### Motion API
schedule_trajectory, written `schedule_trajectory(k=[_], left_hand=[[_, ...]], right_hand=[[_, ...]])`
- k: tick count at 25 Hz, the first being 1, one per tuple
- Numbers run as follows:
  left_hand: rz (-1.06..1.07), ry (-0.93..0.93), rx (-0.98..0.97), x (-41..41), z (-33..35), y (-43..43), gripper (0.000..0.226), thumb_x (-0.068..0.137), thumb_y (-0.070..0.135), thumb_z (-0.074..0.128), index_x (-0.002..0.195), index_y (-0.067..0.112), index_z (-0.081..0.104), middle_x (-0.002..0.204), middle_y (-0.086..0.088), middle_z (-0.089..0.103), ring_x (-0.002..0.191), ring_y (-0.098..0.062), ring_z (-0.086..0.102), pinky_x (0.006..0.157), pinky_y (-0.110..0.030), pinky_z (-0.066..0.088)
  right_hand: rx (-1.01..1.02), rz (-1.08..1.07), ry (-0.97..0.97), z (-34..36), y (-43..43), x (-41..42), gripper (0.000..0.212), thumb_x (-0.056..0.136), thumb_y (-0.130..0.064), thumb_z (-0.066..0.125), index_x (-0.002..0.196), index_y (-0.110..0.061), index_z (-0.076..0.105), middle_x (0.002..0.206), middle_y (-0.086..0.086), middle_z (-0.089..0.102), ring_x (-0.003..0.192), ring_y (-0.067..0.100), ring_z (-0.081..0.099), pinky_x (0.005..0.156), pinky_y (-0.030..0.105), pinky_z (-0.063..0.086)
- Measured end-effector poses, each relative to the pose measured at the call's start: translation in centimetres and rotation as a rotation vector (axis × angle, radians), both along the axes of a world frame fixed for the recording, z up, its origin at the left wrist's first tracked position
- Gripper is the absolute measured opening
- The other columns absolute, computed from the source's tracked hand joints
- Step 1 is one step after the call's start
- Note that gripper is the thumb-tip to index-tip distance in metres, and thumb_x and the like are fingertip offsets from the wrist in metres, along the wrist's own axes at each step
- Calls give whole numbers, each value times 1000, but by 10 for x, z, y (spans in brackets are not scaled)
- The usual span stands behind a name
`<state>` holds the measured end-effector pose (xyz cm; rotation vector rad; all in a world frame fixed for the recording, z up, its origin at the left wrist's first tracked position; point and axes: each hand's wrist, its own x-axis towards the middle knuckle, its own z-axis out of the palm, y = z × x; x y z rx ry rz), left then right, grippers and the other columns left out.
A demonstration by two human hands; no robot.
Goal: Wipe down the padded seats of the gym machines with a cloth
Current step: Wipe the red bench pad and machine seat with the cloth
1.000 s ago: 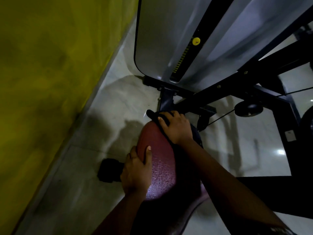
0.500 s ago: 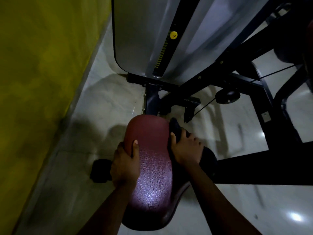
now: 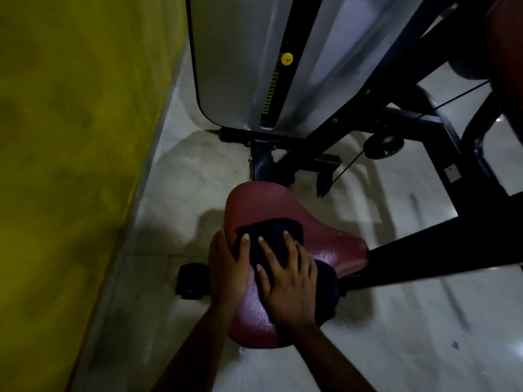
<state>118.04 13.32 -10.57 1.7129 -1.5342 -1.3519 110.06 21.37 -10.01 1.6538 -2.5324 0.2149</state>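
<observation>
Now my right hand [image 3: 285,281] has brought the cloth [image 3: 268,233] onto the seat [image 3: 266,205] middle, fingers [image 3: 291,247] spread flat on it; left hand [image 3: 226,267] grips its edge. Keep even pressure.

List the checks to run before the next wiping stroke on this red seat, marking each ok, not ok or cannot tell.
1. Cloth under control: ok; the right hand presses flat on the dark cloth.
2. Seat steadied: ok; the left hand grips the red seat at its left edge.
3. Path ahead free: ok; the seat's far end is bare.
4. Left thumb clear of the cloth: not ok; it rests on the pad at the cloth's edge.
5. Seat already clean: cannot tell; too dark.
</observation>
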Motion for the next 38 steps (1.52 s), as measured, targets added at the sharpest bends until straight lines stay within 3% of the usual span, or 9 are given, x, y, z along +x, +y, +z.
schedule_trajectory(k=[3, 6, 10, 13, 18, 23, 28, 31, 38], left_hand=[[-164, -199, -283, 6, 10, 18, 66, 92, 51, 41, 146, 14, 31, 154, -5, 27, 143, -22, 22, 114, -36, 22], [-470, -302, -613, -8, 1, 17, 66, 87, 52, 37, 136, 9, 49, 145, -8, 44, 139, -27, 33, 114, -41, 22], [-817, -457, -811, -28, -11, 11, 63, 87, 49, 40, 133, 9, 52, 140, -10, 51, 133, -28, 43, 109, -46, 23], [-845, -509, -875, -27, -13, 13, 64, 86, 49, 40, 135, 10, 51, 142, -10, 48, 133, -28, 43, 110, -45, 23], [-838, -557, -900, -30, -13, 14, 65, 86, 48, 37, 136, 8, 49, 144, -11, 46, 135, -30, 39, 112, -47, 22], [-821, -495, -907, -31, -14, 14, 63, 89, 46, 35, 136, 6, 49, 144, -15, 44, 135, -33, 39, 111, -50, 24], [-836, -417, -905, -24, -17, 9, 60, 93, 44, 32, 133, 5, 52, 142, -15, 48, 134, -32, 41, 112, -45, 19], [-810, -191, -674, -12, -14, 9, 64, 89, 47, 30, 136, 6, 48, 145, -10, 45, 139, -25, 35, 115, -41, 13], [-287, 33, -262, 55, -10, 35, 68, 90, 46, 36, 145, 6, 32, 152, -16, 27, 135, -34, 36, 106, -45, 35]], right_hand=[[-2, -54, 93, 4, -18, -55, 48, 90, -50, 36, 134, -37, 48, 141, 12, 47, 121, 33, 48, 93, 44, 42], [253, -297, -44, 20, -48, -110, 50, 94, -52, 31, 136, -29, 46, 137, 17, 48, 121, 35, 45, 97, 43, 34], [341, -251, -107, 24, -60, -139, 55, 93, -58, 26, 129, -26, 53, 122, 15, 59, 113, 33, 52, 89, 38, 38], [282, -295, -184, 27, -31, -157, 52, 88, -61, 33, 122, -30, 58, 123, 9, 58, 114, 32, 50, 91, 38, 39], [-99, -794, -626, 11, 8, -159, 50, 87, -55, 40, 130, -31, 46, 129, 15, 51, 118, 37, 48, 97, 44, 40], [-576, -1414, -794, -2, -9, -89, 63, 95, -51, 38, 149, -25, 20, 140, 27, 37, 125, 42, 41, 102, 45, 33], [-384, -1222, -672, -11, 5, -10, 65, 95, -54, 29, 151, -26, 9, 141, 24, 39, 124, 38, 45, 97, 41, 39], [-271, -1101, -417, -18, 20, 36, 62, 93, -57, 29, 147, -28, 26, 136, 24, 47, 115, 39, 53, 90, 42, 46], [-61, -623, -123, -13, 32, 97, 52, 90, -55, 35, 140, -40, 39, 146, 15, 36, 124, 33, 39, 96, 46, 43]])
